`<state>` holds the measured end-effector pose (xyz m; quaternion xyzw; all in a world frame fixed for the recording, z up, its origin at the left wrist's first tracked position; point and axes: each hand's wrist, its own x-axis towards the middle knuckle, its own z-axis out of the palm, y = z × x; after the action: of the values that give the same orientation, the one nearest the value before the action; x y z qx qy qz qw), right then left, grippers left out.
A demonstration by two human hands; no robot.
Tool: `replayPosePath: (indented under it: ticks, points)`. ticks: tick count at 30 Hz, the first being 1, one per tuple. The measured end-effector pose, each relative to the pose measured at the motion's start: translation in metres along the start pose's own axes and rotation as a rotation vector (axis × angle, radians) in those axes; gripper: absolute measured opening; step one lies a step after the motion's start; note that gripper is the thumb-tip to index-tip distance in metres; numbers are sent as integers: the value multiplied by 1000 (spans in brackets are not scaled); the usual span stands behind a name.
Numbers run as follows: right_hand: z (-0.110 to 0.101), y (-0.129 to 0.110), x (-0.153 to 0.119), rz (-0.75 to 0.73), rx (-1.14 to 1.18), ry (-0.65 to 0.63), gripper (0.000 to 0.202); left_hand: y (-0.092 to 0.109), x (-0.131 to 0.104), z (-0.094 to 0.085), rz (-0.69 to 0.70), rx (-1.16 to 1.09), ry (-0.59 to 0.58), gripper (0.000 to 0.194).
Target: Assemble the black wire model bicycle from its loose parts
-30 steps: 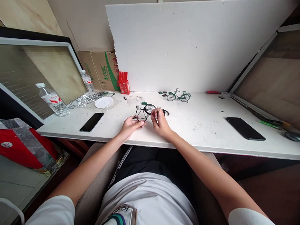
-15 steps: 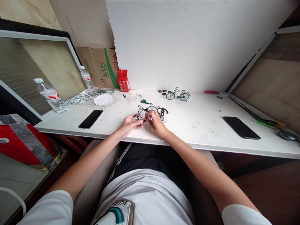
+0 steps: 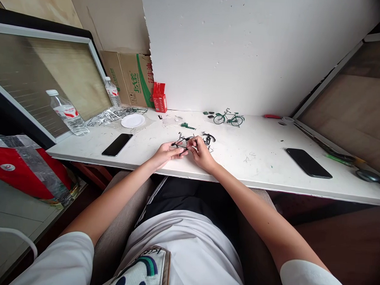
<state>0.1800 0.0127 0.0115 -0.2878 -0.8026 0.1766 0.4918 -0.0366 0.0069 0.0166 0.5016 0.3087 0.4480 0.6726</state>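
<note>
Near the desk's front edge, my left hand (image 3: pixel 166 155) is closed around a thin black model bicycle frame (image 3: pixel 179 146). My right hand (image 3: pixel 202 154) pinches at the right end of that frame, and its fingers hide most of what they touch. Just behind the hands lie loose black bicycle parts (image 3: pixel 209 138), including a curved piece, partly covered by the right hand. A small green part (image 3: pixel 188 126) lies farther back. Beyond it, to the right, a green model bicycle (image 3: pixel 229 117) stands upright with both wheels on.
On the white desk (image 3: pixel 254 161) lie a phone (image 3: pixel 117 144) at left and another phone (image 3: pixel 309 163) at right. A white lid-like disc (image 3: pixel 133 120), water bottle (image 3: pixel 69 114) and red box (image 3: pixel 160 98) stand or lie at back left. A white board (image 3: pixel 243 53) rises behind.
The camera view has tilted and shifted slightly. My right hand has turned a little at the frame's right end, while my left hand keeps its hold.
</note>
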Motion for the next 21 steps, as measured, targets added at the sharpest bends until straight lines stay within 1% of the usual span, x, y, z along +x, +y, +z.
replayPosePath:
  ticks: [3, 6, 11, 15, 21]
  points:
    - [0, 0, 0, 33, 29, -6, 18, 0, 0, -1, 7, -2, -13, 51]
    - [-1, -2, 0, 36, 30, -12, 19, -1, 0, -2, -5, -19, -11, 50]
    - [-3, -10, 0, -14, -49, -24, 16, 1, -1, -1, -29, -57, 25, 49]
    - [-4, -14, 0, -53, -103, -53, 13, 5, -2, 2, -37, -83, 10, 49]
    - [-3, -11, 0, -52, -88, -52, 13, 4, -2, 1, -24, -125, 35, 56]
